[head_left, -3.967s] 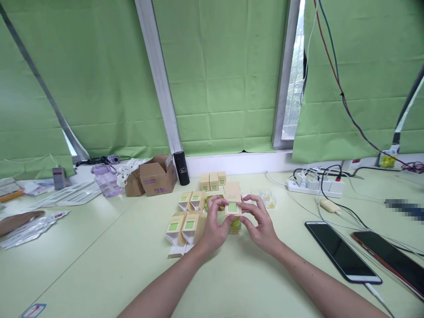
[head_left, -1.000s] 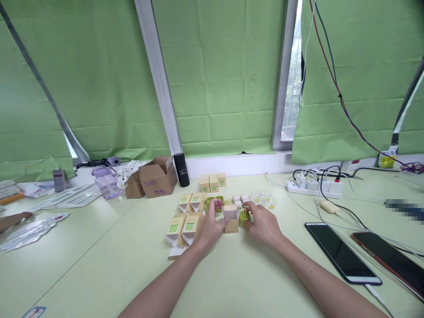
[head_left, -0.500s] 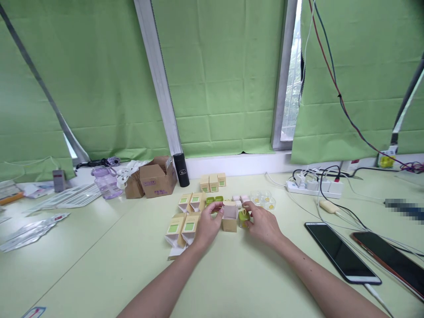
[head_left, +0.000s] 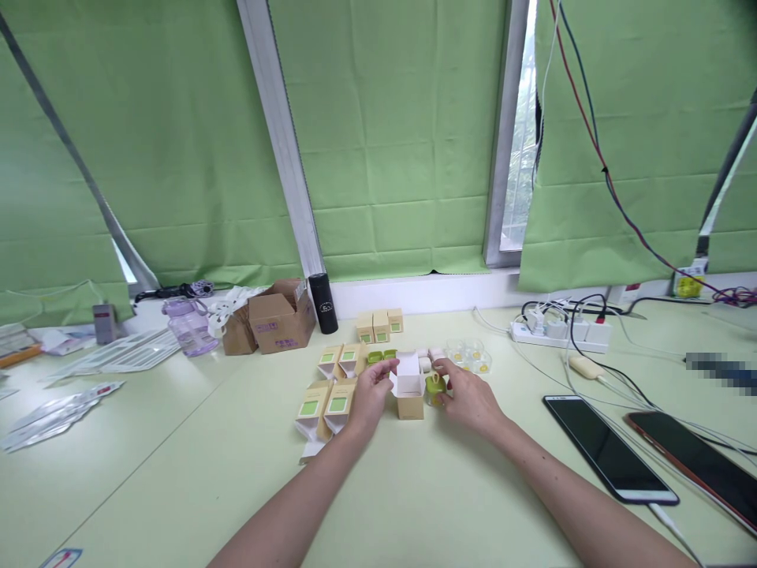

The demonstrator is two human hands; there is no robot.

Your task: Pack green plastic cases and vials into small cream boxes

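Observation:
A small tan carton box [head_left: 410,407] stands upright on the table with its white inside showing and its top flaps up. My left hand [head_left: 371,398] pinches the box's left upper edge between thumb and fingertips. Just right of the box, my right hand [head_left: 473,398] has its fingers closed round a small jar with a green lid [head_left: 435,385] and a loop on top. Behind the hands lie green lids [head_left: 382,356], pinkish-white small pieces [head_left: 426,359] and several clear cups with yellow centres [head_left: 470,356].
Several open tan boxes with green labels [head_left: 331,401] stand left of my left hand, and closed ones [head_left: 378,325] stand behind. A black flask [head_left: 323,304], a cardboard carton [head_left: 281,319] and a purple bottle [head_left: 190,327] are back left. Phones [head_left: 609,448] and a power strip [head_left: 561,335] lie right.
The small box's flaps have opened outward, so more of its white inside shows. My right hand stays on the green-lidded jar, almost unmoved.

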